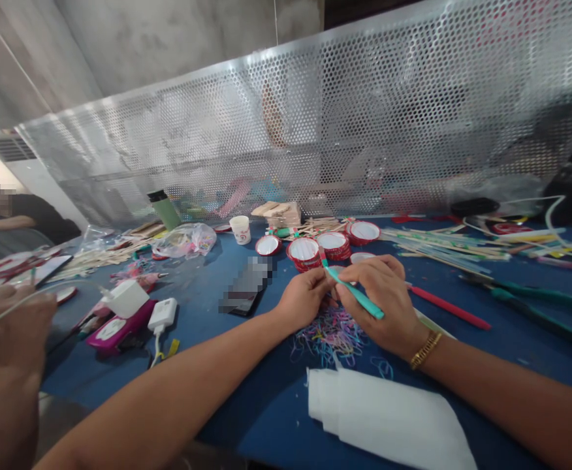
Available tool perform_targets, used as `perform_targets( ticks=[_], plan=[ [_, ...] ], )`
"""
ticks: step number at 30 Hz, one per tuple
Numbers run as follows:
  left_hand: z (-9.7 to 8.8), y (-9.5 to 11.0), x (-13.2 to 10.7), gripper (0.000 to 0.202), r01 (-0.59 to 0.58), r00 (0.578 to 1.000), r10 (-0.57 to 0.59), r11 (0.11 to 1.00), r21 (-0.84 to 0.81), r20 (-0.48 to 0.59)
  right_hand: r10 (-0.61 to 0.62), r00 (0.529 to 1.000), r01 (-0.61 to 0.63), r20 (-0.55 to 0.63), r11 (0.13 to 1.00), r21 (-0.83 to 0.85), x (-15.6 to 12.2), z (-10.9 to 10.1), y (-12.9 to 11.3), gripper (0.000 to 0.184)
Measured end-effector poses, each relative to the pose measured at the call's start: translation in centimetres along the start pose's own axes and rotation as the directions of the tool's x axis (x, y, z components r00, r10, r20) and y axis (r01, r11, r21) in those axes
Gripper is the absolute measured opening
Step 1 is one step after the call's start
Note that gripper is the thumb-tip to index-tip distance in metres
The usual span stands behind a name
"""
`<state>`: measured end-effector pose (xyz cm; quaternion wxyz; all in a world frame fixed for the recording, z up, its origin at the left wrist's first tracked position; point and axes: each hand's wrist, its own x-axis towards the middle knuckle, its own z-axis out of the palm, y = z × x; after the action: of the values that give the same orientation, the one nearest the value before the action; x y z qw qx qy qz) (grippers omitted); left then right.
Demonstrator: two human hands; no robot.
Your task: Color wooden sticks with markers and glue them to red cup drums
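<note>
Pinching a teal stick (357,294) in the right hand (386,303), nipping its upper tip with the left hand (305,297), just above loose rubber bands (330,338) on the blue worktop (247,398).

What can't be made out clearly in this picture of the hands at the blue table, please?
What the left hand pinches beside the teal stick held by the right hand: head view, hidden by its fingers.
The phone: head view, blurred out.
Things behind the metal screen: head view, veiled by its holes.
The white sheet: head view, cut by the bottom edge.
</note>
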<state>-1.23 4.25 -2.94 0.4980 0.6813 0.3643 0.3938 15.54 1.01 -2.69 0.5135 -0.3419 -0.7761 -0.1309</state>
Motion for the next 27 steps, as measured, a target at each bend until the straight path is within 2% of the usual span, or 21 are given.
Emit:
perform_targets(
  ticks=[5,10,15,20,24,27],
  plan=[
    [0.10,0.07,0.00,0.031,0.014,1.000,-0.014,0.999,-0.033,-0.001,0.016,0.999,-0.017,-0.037,0.999,-0.040,0.04,0.03,-0.05,0.005],
    [0.03,0.09,0.08,0.033,0.007,1.000,-0.008,1.000,-0.022,-0.009,-0.020,1.000,0.020,0.004,1.000,-0.003,0.03,0.07,0.00,0.004],
    [0.09,0.12,0.03,0.029,0.001,1.000,-0.002,0.999,-0.044,-0.023,0.028,0.999,-0.030,-0.036,0.999,-0.044,-0.03,0.05,-0.02,0.005],
    [0.04,-0.07,0.05,0.032,0.011,0.999,-0.012,1.000,-0.011,-0.037,0.005,1.000,-0.005,0.019,1.000,0.000,-0.05,0.11,-0.06,0.004],
    [0.05,-0.20,0.21,0.028,0.020,0.999,-0.021,1.000,-0.019,-0.044,0.038,0.999,-0.040,-0.034,0.998,-0.046,-0.11,0.19,0.13,0.004],
    [0.05,-0.20,0.23,0.027,0.010,0.999,-0.010,1.000,-0.018,-0.042,0.014,0.999,-0.015,-0.031,0.999,-0.038,-0.02,0.11,0.02,0.004]
  ],
)
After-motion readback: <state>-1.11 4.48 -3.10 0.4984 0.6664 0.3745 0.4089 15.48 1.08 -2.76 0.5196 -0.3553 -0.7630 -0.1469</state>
